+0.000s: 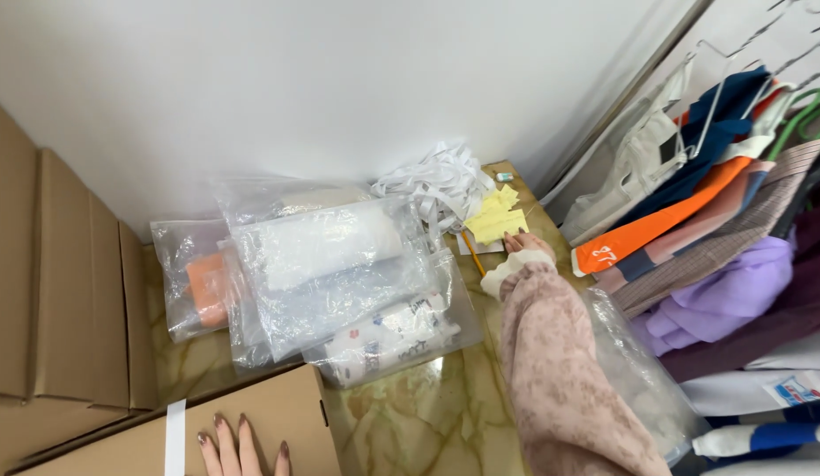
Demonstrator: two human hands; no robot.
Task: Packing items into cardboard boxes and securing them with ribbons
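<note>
Right hand (521,246): reaching to yellow paper slips (496,218) on the floor (427,423) by the wall; fingers touch the slips, grasp not discernible. Left hand (238,445): flat, released, on cardboard box (269,410). Bagged garments (322,264) stacked, untouched.

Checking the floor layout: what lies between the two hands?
In the head view, marble floor and clear plastic garment bags lie between the left hand and right hand.

Right hand (521,246) reaches to the yellow paper slips (496,218) beside the bagged clothes (330,264); left hand (238,447) flat on the cardboard box (291,414).
</note>
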